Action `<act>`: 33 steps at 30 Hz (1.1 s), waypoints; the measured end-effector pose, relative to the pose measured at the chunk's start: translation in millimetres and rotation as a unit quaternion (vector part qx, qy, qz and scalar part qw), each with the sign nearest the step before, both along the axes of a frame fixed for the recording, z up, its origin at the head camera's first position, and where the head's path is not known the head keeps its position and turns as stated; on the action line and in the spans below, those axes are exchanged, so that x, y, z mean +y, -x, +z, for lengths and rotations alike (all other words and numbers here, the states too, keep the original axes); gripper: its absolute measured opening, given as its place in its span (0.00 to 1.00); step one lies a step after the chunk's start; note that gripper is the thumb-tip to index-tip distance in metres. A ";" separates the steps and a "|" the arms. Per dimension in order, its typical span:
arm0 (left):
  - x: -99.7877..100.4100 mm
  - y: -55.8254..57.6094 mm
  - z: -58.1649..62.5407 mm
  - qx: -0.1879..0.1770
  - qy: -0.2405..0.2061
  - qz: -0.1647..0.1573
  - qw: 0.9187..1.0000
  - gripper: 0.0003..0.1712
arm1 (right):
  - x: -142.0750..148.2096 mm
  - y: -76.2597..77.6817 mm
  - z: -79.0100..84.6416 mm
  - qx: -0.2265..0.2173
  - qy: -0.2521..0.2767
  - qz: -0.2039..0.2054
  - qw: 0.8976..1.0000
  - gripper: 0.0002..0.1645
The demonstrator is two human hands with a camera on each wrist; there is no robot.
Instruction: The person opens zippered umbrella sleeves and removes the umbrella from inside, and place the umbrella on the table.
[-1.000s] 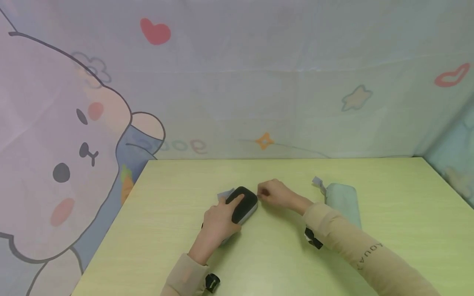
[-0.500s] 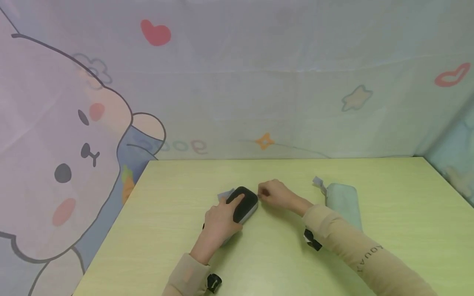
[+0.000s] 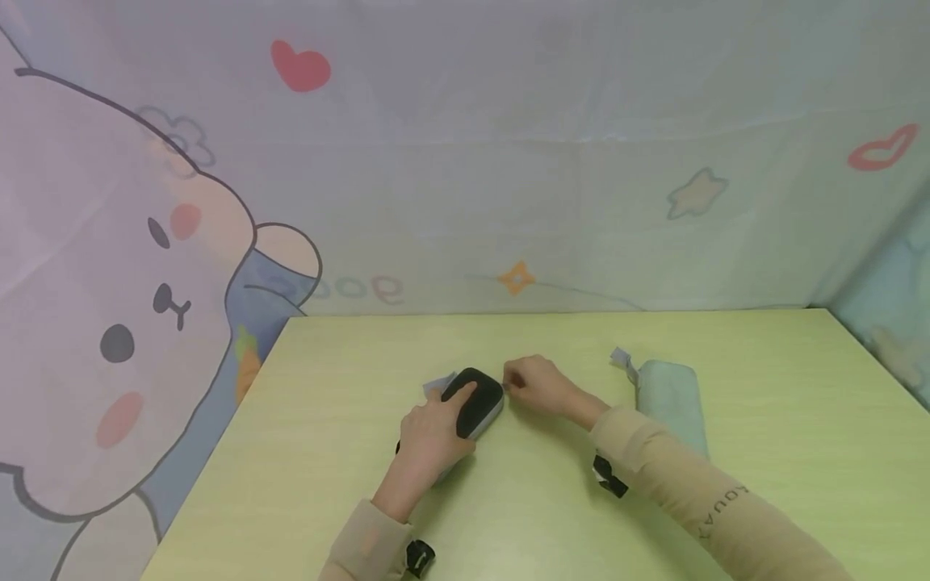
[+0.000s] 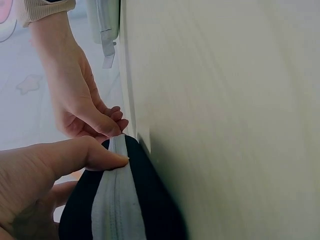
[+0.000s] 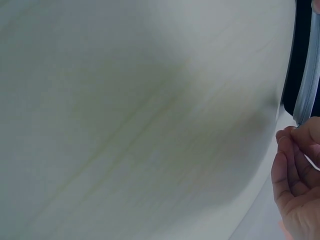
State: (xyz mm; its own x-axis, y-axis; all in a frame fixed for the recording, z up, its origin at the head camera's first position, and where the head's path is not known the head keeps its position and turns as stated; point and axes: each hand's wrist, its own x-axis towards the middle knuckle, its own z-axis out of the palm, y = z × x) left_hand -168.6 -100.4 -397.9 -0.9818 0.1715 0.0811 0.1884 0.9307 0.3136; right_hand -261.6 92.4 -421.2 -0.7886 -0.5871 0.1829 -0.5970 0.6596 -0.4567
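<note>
Holding the black case steady looks to me like the part most likely to fail. It sits on the desk, a little left of the middle. My left hand grasps it, one finger stretched over the top and the thumb pressed against the grey zip on its side. My right hand pinches the zip's far end; the tiny piece between those fingers is hidden, so I cannot tell whether I have the slider itself. With so small a pinch, a sharp tug could slip off, or catch only the cloth beside the teeth and jam there. If I drew harder than my left hand braces, the case might swivel or skid on the smooth desk. My left thumb lies right over the zip's line, so a slider run that way would be stopped by it or nip the skin. Pulling crookedly at the rounded corner could bind it too. My right sleeve crosses in front of the mint pouch, so a careless elbow could nudge that.
</note>
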 end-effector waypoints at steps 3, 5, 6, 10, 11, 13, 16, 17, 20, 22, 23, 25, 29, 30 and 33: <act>0.1 -0.7 0.1 0.002 0.001 0.002 1.000 0.44 | -1.5 -2.5 1.3 0.004 -0.001 -0.004 1.000 0.05; 0.2 -0.6 -0.2 0.002 0.001 0.003 1.000 0.44 | -2.1 -3.1 1.3 0.008 -0.003 -0.009 1.000 0.05; 0.2 -0.5 -0.5 0.002 0.001 0.004 1.000 0.44 | -2.3 -3.4 1.2 0.008 -0.004 -0.010 1.000 0.05; 0.5 -0.2 -0.9 0.002 0.001 0.005 1.000 0.44 | -2.3 -4.6 0.9 0.011 -0.004 -0.012 1.000 0.05; 0.7 -0.4 -0.5 0.001 0.001 0.005 1.000 0.44 | -2.1 -5.0 0.4 0.012 -0.004 -0.013 1.000 0.04; 0.9 -0.5 -0.6 0.001 -0.001 0.005 1.000 0.44 | -1.6 -5.6 -0.4 0.015 -0.003 -0.014 1.000 0.05; 1.3 -0.6 -0.5 -0.001 -0.002 0.006 1.000 0.44 | -0.5 -5.5 -2.2 0.014 -0.002 -0.016 1.000 0.05; 1.5 -0.7 -0.1 0.000 -0.002 0.006 1.000 0.44 | -0.2 -5.5 -2.6 0.012 -0.001 -0.018 1.000 0.05; 1.7 -1.0 -0.2 0.004 0.003 0.006 1.000 0.44 | -0.3 -5.2 -3.7 0.008 0.000 -0.022 1.000 0.04; 2.1 -1.2 -0.4 0.006 0.004 0.007 1.000 0.44 | -0.5 -5.2 -4.3 0.006 0.001 -0.026 1.000 0.04; 2.5 -1.2 -0.7 0.005 0.005 0.008 1.000 0.44 | -0.4 -5.1 -4.8 0.007 0.001 -0.026 1.000 0.04; 3.4 -1.2 -1.2 0.006 0.005 0.010 1.000 0.44 | 0.1 -4.8 -5.7 0.011 0.002 -0.024 1.000 0.04; 5.6 -1.5 -2.4 0.004 0.003 0.014 1.000 0.45 | 0.7 -4.7 -6.8 0.017 0.007 -0.021 1.000 0.05; 6.1 -1.6 -2.8 0.005 0.002 0.016 1.000 0.45 | 0.7 -4.7 -6.8 0.017 0.008 -0.021 1.000 0.05; 7.4 -2.5 -2.7 0.008 0.001 0.021 1.000 0.45 | 0.6 -5.0 -7.0 0.020 0.010 -0.019 1.000 0.05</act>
